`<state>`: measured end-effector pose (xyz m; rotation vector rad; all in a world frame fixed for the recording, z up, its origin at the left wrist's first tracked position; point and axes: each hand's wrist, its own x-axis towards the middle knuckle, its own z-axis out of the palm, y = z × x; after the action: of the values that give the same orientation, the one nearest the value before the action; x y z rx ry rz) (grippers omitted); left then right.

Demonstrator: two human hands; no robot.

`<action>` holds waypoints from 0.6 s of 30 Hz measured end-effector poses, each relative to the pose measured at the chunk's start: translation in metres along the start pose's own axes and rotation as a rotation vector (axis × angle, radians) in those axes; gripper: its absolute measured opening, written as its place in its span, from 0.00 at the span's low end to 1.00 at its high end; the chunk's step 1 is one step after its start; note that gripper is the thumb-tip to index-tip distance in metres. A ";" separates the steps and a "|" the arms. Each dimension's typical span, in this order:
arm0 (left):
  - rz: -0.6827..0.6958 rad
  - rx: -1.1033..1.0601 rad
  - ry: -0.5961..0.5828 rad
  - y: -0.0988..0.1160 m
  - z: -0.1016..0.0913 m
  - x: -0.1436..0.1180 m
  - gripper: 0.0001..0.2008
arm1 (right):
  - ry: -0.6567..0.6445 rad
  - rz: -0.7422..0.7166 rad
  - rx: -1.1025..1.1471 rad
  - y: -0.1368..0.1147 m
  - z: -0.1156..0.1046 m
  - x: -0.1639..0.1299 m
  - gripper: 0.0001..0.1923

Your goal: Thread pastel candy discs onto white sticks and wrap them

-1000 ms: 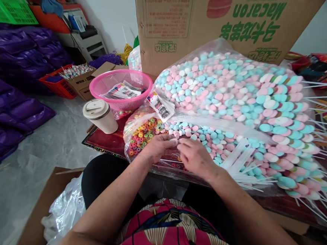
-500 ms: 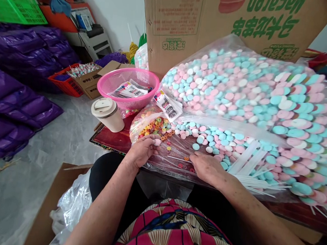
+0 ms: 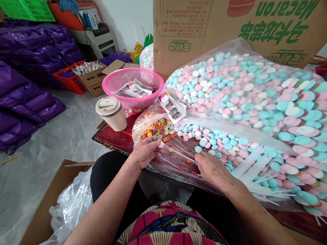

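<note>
A thin white stick [image 3: 178, 153] lay across the clear plastic sheet [image 3: 174, 171] between the two hands, one end pinched with a pink candy disc [image 3: 160, 144] at the fingertips of the left hand [image 3: 145, 152], which was curled closed around them. The right hand [image 3: 211, 168] rested palm down on the sheet, its fingertips touching the stick's other end; whether they actually gripped it could not be told. The stick looked light, stiff and liable to snap if bent, so it would be best held near the end by finger and thumb. The disc looked small, hard and brittle, and would best be pinched by its rim.

Just beyond the left fingertips sat a heap of coloured ring candies [image 3: 156, 126], a few loose ones scattered between the hands. Past the right fingertips spread loose pink, blue and white discs [image 3: 220, 141], and beside the right wrist a bundle of bare sticks [image 3: 256, 183]. Farther off rose a large bag of finished candy skewers [image 3: 255, 95], with a cardboard box [image 3: 204, 24] behind it. Beyond the left hand stood a lidded paper cup [image 3: 111, 113] and a pink basket [image 3: 118, 82] holding labels.
</note>
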<state>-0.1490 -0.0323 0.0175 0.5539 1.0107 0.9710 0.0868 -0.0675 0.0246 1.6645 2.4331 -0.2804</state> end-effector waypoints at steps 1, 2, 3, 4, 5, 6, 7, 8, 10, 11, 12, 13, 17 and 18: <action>-0.003 -0.008 0.002 -0.001 -0.001 0.001 0.08 | 0.003 0.000 0.009 0.000 0.000 0.000 0.06; -0.005 -0.017 0.001 -0.001 -0.002 0.001 0.08 | 0.005 0.001 0.018 -0.001 0.000 0.000 0.06; -0.007 -0.025 -0.001 -0.002 -0.003 0.002 0.08 | 0.007 0.005 0.028 -0.001 -0.001 0.000 0.06; -0.008 -0.033 -0.002 -0.002 -0.003 0.002 0.08 | 0.008 0.011 0.038 -0.001 -0.002 0.000 0.06; -0.012 -0.040 -0.001 -0.003 -0.003 0.002 0.08 | 0.007 0.020 0.049 -0.001 -0.004 -0.001 0.06; -0.018 -0.046 0.002 -0.003 -0.003 0.002 0.09 | 0.006 0.030 0.062 0.000 -0.005 -0.001 0.06; -0.026 -0.052 0.006 -0.004 -0.003 0.002 0.09 | 0.005 0.038 0.076 0.001 -0.007 -0.002 0.06; -0.037 -0.058 0.011 -0.004 -0.002 0.002 0.09 | 0.005 0.043 0.084 0.002 -0.008 -0.003 0.07; -0.063 -0.073 0.010 -0.005 0.000 0.001 0.09 | 0.018 0.037 0.139 0.007 -0.011 -0.005 0.08; -0.077 -0.082 0.002 -0.006 0.001 0.000 0.09 | 0.030 0.030 0.201 0.009 -0.012 -0.006 0.08; -0.089 -0.093 -0.005 -0.006 0.003 -0.001 0.09 | 0.041 0.022 0.288 0.012 -0.013 -0.008 0.09; -0.098 -0.104 -0.013 -0.007 0.004 -0.001 0.08 | 0.046 0.014 0.398 0.015 -0.013 -0.009 0.09; -0.103 -0.157 -0.075 -0.010 0.011 -0.004 0.08 | -0.031 -0.012 0.863 0.022 -0.016 -0.012 0.09; -0.101 -0.169 -0.095 -0.011 0.013 -0.004 0.08 | -0.054 -0.023 0.969 0.020 -0.016 -0.012 0.09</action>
<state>-0.1331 -0.0412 0.0166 0.4017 0.8546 0.9219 0.1094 -0.0672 0.0422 1.8456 2.3999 -1.6856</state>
